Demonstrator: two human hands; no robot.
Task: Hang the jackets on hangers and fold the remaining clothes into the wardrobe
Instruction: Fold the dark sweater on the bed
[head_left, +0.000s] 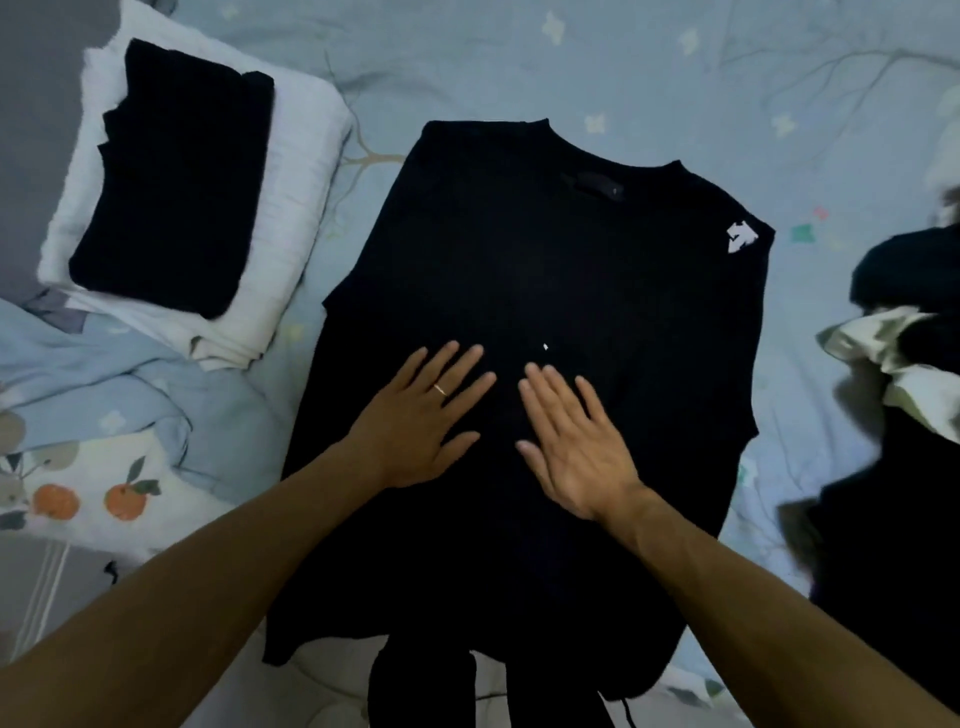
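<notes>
The black shirt (545, 312) lies spread flat at frame centre on the bed sheet (467, 62). The left hand (421, 421) and right hand (576, 441) press on it, fingers straight, grasping nothing.

You are looking at a dim, bluish picture — soft, even light with no clear source and no glare. The large black T-shirt (545, 312) at centre swallows nearly all detail; its folds cannot be made out, only its outline and the small white printed logo (741, 236) at its right shoulder. Shadows are faint, barely visible under your forearms. The right edge of the frame is smeared with blur, worst around the rumpled dark and pale clothes pile (904, 338). The wide lens bends the edges — the folded white cloth stack (291, 208) at upper left leans outward.
</notes>
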